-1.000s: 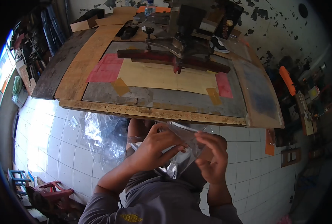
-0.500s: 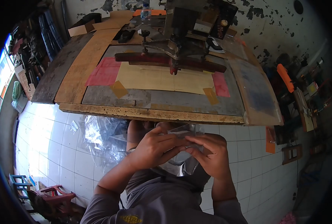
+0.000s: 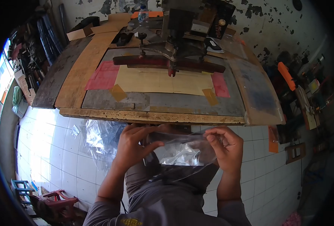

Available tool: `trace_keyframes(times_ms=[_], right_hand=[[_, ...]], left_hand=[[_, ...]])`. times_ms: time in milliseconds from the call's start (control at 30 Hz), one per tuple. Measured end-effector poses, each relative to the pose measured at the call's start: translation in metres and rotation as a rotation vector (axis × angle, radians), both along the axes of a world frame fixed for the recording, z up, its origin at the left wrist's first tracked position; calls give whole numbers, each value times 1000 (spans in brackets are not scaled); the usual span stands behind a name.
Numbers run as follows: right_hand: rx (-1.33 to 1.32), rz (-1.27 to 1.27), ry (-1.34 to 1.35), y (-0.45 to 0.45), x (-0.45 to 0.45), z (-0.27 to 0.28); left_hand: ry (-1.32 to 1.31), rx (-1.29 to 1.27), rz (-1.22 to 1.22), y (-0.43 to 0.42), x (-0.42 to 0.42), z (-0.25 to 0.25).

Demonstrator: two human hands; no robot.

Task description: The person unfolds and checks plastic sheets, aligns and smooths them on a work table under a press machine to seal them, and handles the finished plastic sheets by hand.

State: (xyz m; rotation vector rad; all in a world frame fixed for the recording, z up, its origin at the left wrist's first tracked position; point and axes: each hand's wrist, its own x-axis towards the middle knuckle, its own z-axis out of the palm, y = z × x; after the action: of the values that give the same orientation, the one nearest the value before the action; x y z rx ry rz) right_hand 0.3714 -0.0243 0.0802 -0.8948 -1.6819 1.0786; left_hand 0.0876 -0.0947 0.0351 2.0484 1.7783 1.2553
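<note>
A clear plastic sheet or bag (image 3: pixel 182 152) is stretched between my two hands above my lap, below the table's front edge. My left hand (image 3: pixel 134 145) grips its left end, thumb towards the fingers. At the opposite end my right hand (image 3: pixel 226 145) pinches the upper right corner between thumb and fingers. Light reflects off the film, and its lower edge hangs over my thighs. Whether the film has one layer or two I cannot tell.
The worktable's worn wooden edge (image 3: pixel 152 116) lies just beyond my hands. On it stands a machine with a red-black bar (image 3: pixel 167 64) over yellow paper (image 3: pixel 163 81). Crumpled clear plastic (image 3: pixel 101 141) is at the left below the table. A red stool (image 3: pixel 59 199) stands lower left.
My hands were close together at the plastic; now they are far apart, left hand moved left and right hand moved right. The film is spread wide between them.
</note>
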Motion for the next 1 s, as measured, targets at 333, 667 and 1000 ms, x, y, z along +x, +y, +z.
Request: trace_keyframes(times_ms=[333, 667, 1000], right_hand=[[-22, 40, 30, 17, 6, 16], [13, 22, 23, 25, 10, 19], [20, -95, 92, 55, 11, -1]], left_hand=[[76, 74, 127, -3, -19, 1], [-251, -106, -73, -12, -33, 8], [-620, -157, -119, 6, -59, 13]])
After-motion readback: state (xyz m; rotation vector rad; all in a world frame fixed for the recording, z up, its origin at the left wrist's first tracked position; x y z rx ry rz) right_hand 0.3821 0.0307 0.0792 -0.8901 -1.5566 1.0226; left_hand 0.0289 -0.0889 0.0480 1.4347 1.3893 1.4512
